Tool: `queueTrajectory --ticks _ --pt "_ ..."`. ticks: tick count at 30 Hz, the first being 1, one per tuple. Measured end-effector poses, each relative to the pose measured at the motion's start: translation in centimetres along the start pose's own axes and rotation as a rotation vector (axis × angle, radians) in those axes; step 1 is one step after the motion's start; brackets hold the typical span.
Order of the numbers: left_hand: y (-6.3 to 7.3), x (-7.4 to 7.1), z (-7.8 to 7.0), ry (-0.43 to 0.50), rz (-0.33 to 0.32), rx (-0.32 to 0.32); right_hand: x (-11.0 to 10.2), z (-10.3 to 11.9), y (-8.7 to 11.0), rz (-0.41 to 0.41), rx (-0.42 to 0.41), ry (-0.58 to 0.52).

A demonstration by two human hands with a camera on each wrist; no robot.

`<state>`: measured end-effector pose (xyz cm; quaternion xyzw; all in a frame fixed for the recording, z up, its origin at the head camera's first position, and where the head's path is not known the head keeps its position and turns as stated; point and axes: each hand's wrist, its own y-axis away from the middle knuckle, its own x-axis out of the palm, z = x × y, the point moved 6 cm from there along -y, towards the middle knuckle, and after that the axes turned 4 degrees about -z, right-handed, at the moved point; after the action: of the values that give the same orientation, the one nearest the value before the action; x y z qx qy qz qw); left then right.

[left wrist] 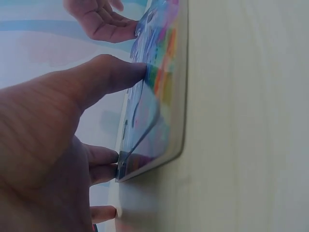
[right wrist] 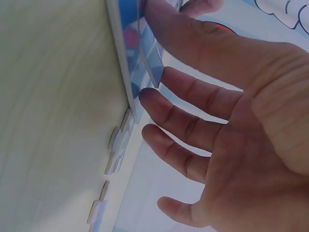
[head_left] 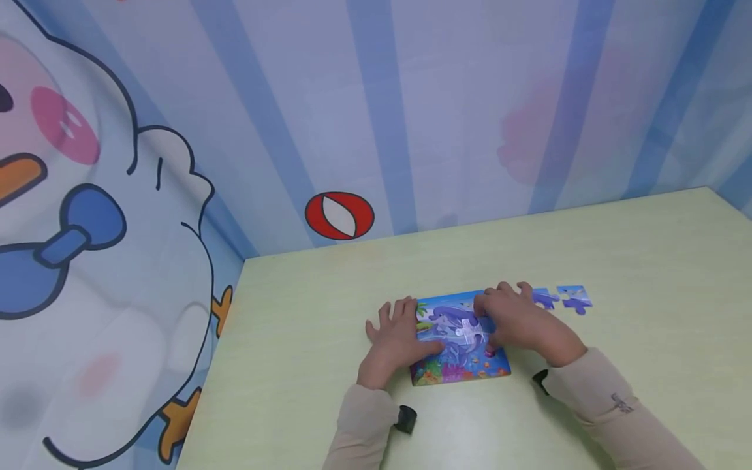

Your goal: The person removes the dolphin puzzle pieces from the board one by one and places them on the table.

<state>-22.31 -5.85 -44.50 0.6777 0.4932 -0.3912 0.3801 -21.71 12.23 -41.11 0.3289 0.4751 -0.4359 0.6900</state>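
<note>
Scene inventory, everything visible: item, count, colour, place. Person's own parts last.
table: 1, pale yellow-green, foreground
backdrop: striped in blues, behind table
printed bird-like character: 1, white with blue bow, far left
printed ball: 1, red and white, just above table's back edge
dolphin puzzle: 1, multicoloured, on table
raised puzzle piece: 1, bluish, tilted over puzzle's right side
loose puzzle pieces: 2, blue and purple, right of puzzle
dark wrist attachments: 2, black, by cuffs
sleeves: 2, beige, forearms
left hand: 1, bare, puzzle's left side
right hand: 1, bare, at raised puzzle piece
</note>
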Motion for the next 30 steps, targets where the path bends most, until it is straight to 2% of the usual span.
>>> queueTrajectory --ticks 9,13,21,30 --pt "-0.04 -0.25 -0.30 0.015 -0.015 -0.014 -0.10 -0.01 -0.05 0.010 0.003 -0.025" --pt "-0.06 0.04 -0.27 0.024 -0.016 -0.027 0.01 -0.02 -0.03 0.026 0.004 -0.049" --pt "-0.08 0.57 -0.37 -0.003 -0.038 -0.057 0.06 0.28 -0.04 0.037 -0.026 -0.029" --pt "-0.09 0.58 -0.40 -0.004 -0.023 -0.055 -0.29 0.12 0.20 -0.003 -0.050 0.003"
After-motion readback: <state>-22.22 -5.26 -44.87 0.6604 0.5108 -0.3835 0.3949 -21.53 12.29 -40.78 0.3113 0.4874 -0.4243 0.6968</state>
